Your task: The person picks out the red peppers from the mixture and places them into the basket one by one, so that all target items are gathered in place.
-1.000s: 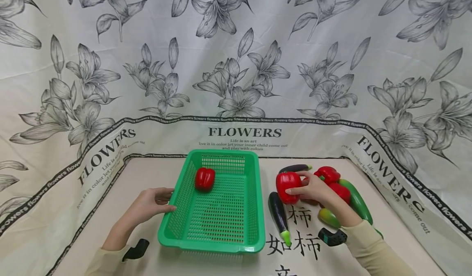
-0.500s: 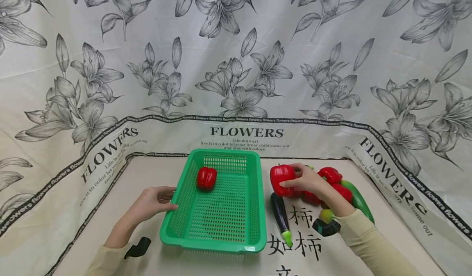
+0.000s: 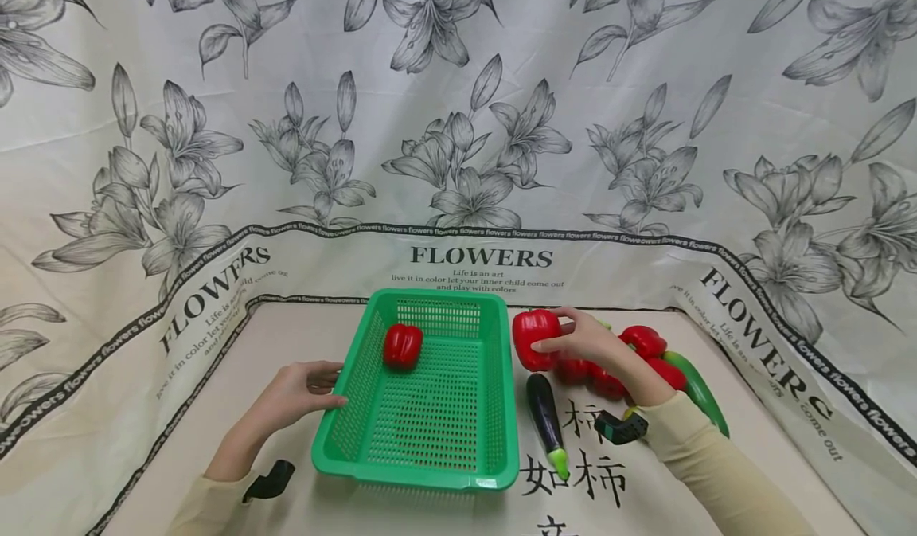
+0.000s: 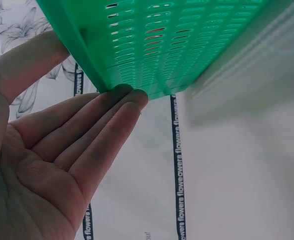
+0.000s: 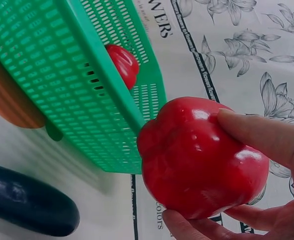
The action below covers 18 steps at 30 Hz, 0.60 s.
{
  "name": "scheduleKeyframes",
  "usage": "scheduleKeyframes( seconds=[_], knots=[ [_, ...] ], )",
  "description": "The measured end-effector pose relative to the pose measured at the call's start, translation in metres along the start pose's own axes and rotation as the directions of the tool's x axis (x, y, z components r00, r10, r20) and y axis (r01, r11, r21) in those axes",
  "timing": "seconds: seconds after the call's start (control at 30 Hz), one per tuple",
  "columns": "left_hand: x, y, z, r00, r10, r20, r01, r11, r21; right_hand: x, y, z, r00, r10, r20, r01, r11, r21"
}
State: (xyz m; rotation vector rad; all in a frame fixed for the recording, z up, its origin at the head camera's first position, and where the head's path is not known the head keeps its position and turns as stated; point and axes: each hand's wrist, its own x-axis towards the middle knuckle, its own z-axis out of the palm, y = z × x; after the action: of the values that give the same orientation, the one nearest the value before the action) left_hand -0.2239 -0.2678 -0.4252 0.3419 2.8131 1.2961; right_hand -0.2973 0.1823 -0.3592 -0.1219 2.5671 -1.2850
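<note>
My right hand [image 3: 583, 337] holds a glossy red bell pepper [image 3: 535, 341] between thumb and fingers, just outside the right rim of a green plastic basket [image 3: 510, 408]. In the right wrist view the held bell pepper [image 5: 201, 160] overlaps the basket's edge. Another red bell pepper [image 3: 403, 346] sits inside the basket, near its back left. My left hand [image 3: 301, 397] grips the basket's left rim. Seen from the left wrist, its thumb passes behind the rim while the other fingers [image 4: 102, 140] lie fairly straight against the outer wall.
A dark eggplant [image 3: 546, 420] with a green stem lies right of the basket. Farther right are several red peppers [image 3: 645, 341] and a long green vegetable [image 3: 698, 389], partly behind my right forearm. An orange-brown vegetable [image 5: 12, 97] shows below the basket in the right wrist view.
My right hand has carried the red bell pepper leftward and slightly away from me, up to the basket's right side. My left hand stays at the left rim.
</note>
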Motion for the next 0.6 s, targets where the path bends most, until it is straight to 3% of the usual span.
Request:
scheduleKeyframes(
  seconds=[0.6],
  knots=[
    [0.0,-0.002,0.001,1.0,-0.002,-0.008,0.002,1.0,-0.006,0.018,-0.027,0.015,0.998,-0.041,0.048,0.037,0.997,0.067]
  ],
)
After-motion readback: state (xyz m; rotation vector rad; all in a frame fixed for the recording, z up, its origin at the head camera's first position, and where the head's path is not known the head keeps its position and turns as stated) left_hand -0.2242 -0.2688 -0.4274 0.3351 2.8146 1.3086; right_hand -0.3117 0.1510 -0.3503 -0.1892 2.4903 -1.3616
